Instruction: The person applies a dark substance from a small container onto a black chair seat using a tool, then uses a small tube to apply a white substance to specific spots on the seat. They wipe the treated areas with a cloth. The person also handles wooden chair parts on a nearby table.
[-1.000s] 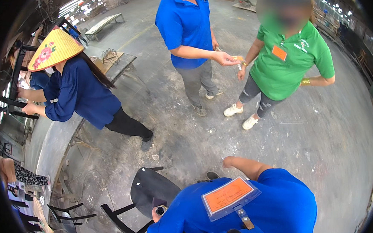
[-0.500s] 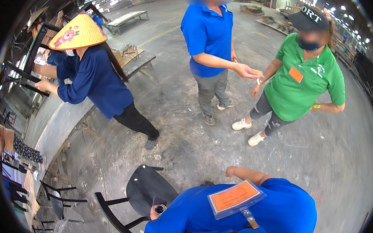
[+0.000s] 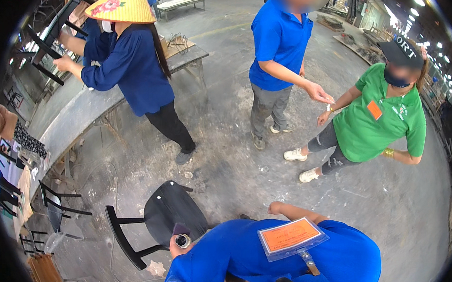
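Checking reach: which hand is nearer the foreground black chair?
Left. The left hand is at the near edge of the black chair, contact unclear; the right hand is off to the chair's right, well apart.

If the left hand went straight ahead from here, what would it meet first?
Probably the black chair seat, just beyond the dark pad at the left hand. Depth is unclear; pad and seat may already touch.

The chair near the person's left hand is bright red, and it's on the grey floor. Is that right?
Not quite: the chair near the person's left hand is black, not red, as the head view shows. It is on the grey floor, as you said.
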A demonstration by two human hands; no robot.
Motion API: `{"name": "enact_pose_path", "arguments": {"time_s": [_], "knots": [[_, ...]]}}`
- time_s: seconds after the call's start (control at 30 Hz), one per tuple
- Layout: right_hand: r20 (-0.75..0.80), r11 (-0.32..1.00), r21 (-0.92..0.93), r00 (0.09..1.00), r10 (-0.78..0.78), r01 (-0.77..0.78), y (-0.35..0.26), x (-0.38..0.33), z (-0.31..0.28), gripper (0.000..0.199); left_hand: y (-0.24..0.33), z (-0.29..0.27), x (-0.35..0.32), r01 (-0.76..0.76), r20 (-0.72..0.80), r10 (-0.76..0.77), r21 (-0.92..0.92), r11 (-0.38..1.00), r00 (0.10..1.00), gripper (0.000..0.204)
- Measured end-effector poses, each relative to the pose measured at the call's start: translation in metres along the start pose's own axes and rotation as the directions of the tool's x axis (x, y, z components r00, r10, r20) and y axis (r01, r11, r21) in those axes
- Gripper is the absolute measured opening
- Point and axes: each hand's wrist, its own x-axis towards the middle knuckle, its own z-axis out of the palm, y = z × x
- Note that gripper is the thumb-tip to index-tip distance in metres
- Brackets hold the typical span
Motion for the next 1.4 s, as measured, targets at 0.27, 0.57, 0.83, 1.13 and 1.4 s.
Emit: {"name": "enact_pose_path", "arguments": {"time_s": [0.27,0.57,0.83,1.13,1.4], "knots": [[-0.035,0.997,0.025,0.997,-0.073,0.074,-0.014,-0.02,-0.017,0.042,-0.037,-0.03,0.008,0.048,-0.139,-0.04,0.058,0.997,0.989,0.078],[-0.004,0.992,-0.119,0.999,-0.051,0.051,-0.029,-0.015,-0.027,0.038,-0.086,-0.167,0.039,0.138,-0.843,0.099,0.2,0.97,0.529,0.068],[-0.014,0.991,-0.118,0.997,-0.071,0.069,-0.055,-0.029,-0.035,0.036,-0.186,-0.214,0.016,0.608,-0.97,-0.064,0.096,0.788,0.236,0.077],[-0.016,0.977,-0.12,0.984,-0.178,0.175,-0.079,-0.062,-0.038,0.043,-0.247,-0.179,0.01,0.598,-0.985,-0.085,0.024,0.801,0.153,0.08],[0.024,0.998,0.043,0.998,-0.055,0.054,-0.1,-0.082,-0.052,0.04,-0.209,-0.189,0.031,0.46,-0.932,-0.329,-0.229,0.858,0.151,0.078]]}}
